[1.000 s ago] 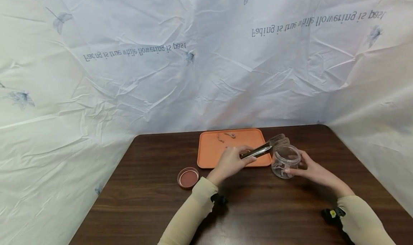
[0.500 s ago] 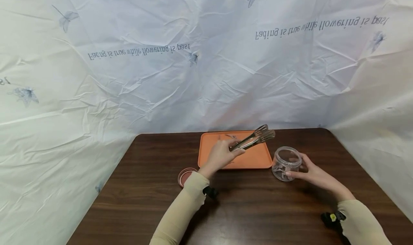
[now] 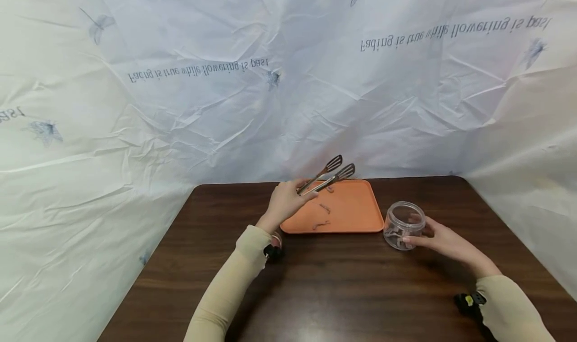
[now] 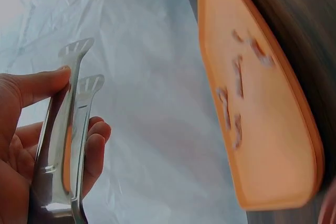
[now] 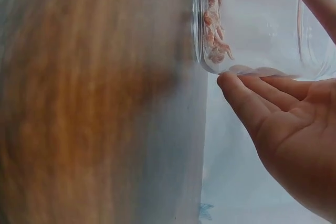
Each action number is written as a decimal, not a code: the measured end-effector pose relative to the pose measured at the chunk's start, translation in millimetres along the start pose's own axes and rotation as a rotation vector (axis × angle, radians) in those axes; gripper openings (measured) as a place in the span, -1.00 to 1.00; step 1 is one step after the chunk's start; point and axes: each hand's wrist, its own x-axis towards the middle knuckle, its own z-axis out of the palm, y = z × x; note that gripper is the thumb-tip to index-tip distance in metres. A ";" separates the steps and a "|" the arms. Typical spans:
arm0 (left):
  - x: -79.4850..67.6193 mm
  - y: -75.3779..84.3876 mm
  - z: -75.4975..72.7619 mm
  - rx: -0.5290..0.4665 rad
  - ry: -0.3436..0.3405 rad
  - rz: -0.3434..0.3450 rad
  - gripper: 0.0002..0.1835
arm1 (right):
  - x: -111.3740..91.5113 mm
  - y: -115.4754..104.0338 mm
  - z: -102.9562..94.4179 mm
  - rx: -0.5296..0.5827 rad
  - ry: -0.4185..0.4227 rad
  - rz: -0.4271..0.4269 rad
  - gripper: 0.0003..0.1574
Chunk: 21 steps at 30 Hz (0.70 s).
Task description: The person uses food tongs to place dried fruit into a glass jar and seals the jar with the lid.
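My left hand [image 3: 285, 202] holds metal tongs [image 4: 80, 129] with slotted ends, thumb on one arm and fingers on the other. The tong ends stand apart with nothing between them, above the far left part of an orange tray [image 3: 356, 209]. Several small, brownish, curled pieces [image 4: 239, 77] lie scattered on that tray. Right of it, a clear wide-mouthed jar [image 3: 393, 229] stands lidless on the table. My right hand [image 3: 444, 243] grips the jar's side between thumb and fingers. Similar pinkish-brown pieces [image 5: 212, 22] lie at the jar's bottom.
A reddish round lid [image 3: 277, 240] sits left of the tray, mostly hidden behind my left wrist. The dark wooden table [image 3: 342, 287] ends at the back and sides against a white printed sheet [image 3: 306, 106].
My left hand has carried the tongs leftward from beside the jar's mouth to above the tray, and their ends have spread apart. My right hand stays on the jar.
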 end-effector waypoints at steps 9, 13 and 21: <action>5.3 -19.7 -15.2 -0.002 0.039 -0.069 -0.37 | -0.5 -8.1 -5.8 -0.069 0.062 -0.029 0.08; 4.7 -30.3 -16.3 -0.006 0.036 -0.096 -0.38 | 0.8 -7.6 -7.6 -0.086 0.080 -0.006 0.11; -5.5 -55.1 -15.2 0.035 0.013 -0.146 -0.36 | 5.0 -4.2 -1.9 -0.082 0.085 0.044 0.11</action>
